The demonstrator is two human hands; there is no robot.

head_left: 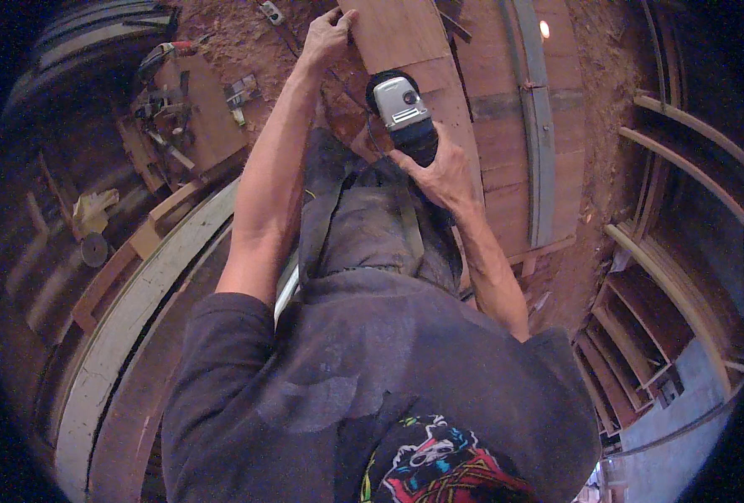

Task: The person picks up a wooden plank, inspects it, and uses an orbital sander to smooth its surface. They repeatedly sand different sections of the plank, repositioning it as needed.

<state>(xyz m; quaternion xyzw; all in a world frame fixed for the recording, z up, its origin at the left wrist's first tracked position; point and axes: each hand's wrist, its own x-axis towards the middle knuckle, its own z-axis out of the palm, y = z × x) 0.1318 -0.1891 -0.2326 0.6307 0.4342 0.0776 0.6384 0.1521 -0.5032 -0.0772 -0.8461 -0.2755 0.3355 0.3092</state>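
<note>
While the right hand (441, 172) wraps around the dark body of a handheld power grinder (402, 111), its grey and black head points away from the person and down onto a broad wooden panel (405, 38) that lies flat ahead of them. The fingers close fully around the grip, with the thumb along the side, which keeps the tool steady against the board. The left hand (328, 35) reaches further out on a straight arm and presses on the near left edge of the same panel, fingers bent over the wood, apparently to pin it so it cannot slide under the tool. Whether the disc touches the wood cannot be told, since the grinder's head hides it. The panel rests on a wider surface of reddish planks (506, 151), crossed by a long curved grey strip (539, 126). Sawdust covers the ground around it. To the left, on a small wooden board (196, 117), lie scattered hand tools, kept within reach yet well apart from the work. A loose round disc (94, 249) sits lower left near a crumpled pale cloth (93, 210). Long curved timber pieces (129, 310) sweep past the person's left side, and curved wooden frames (682, 277) stand stacked at the right.
</note>
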